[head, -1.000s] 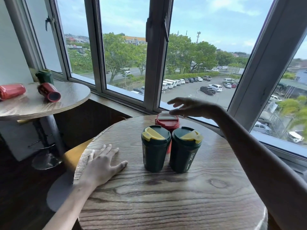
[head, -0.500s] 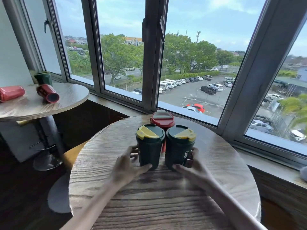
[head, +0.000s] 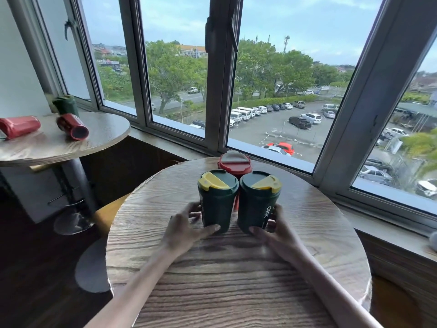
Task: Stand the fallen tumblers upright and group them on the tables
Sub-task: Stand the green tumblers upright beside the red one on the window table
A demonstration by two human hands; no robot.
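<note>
Two dark green tumblers with yellow lid flaps stand upright side by side on the near round wooden table (head: 307, 233). My left hand (head: 184, 227) wraps the base of the left green tumbler (head: 216, 200). My right hand (head: 275, 229) wraps the base of the right green tumbler (head: 257, 200). A red tumbler (head: 234, 163) with a grey lid stands upright just behind them. On the far left table (head: 104, 133) two red tumblers (head: 20, 126) (head: 72, 126) lie on their sides, and a green tumbler (head: 66, 105) is behind them.
A wall of windows (head: 179, 91) runs behind both tables, with a ledge below it. The far table stands on a metal pedestal (head: 75, 197). A yellow seat edge (head: 106, 214) sits in the gap between the tables, above dark floor.
My right hand came back from the red tumbler's lid and my left hand left the tabletop; both now hold the bases of the two green tumblers. The view shifted slightly.
</note>
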